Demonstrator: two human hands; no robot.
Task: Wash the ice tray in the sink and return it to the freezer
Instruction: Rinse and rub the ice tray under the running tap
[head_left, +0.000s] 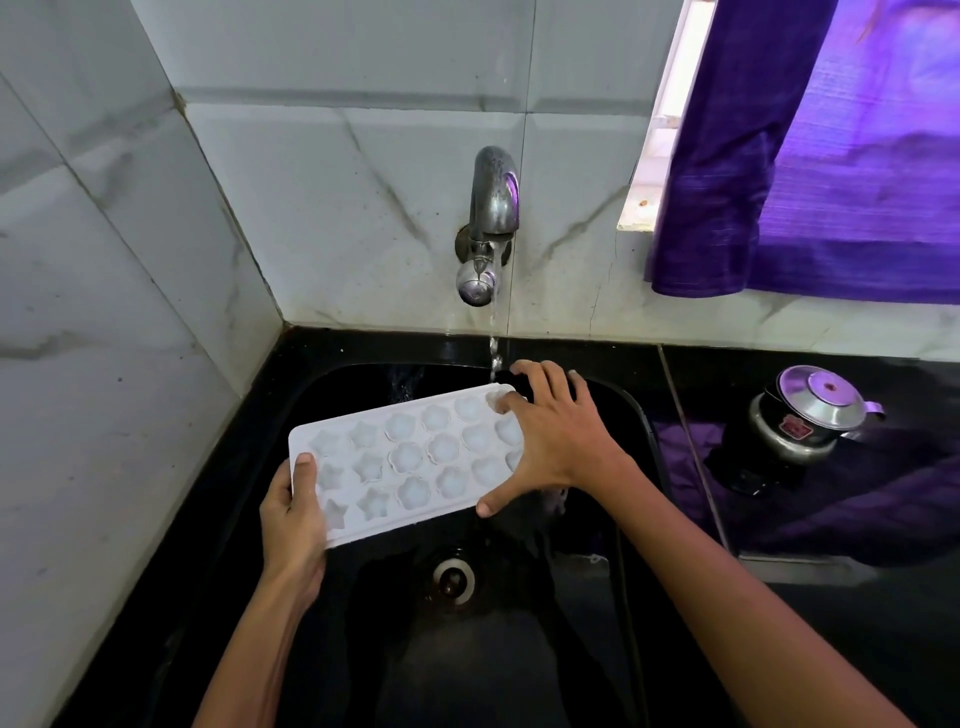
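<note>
A white ice tray (405, 460) with star and flower shaped cups is held level over the black sink (631, 410). My left hand (293, 519) grips its near left end, thumb on the rim. Spread across the tray's far right end, my right hand (556, 436) has its fingers over the top corner and its thumb under the near edge. A thin stream of water falls from the metal tap (491, 208) on the wall and lands just behind the tray's far right corner.
The sink drain (454, 577) lies below the tray. A small steel pot with a lid (808, 421) stands on the black counter to the right. A purple curtain (810, 156) hangs at the upper right. Marble tile walls close in the left and back.
</note>
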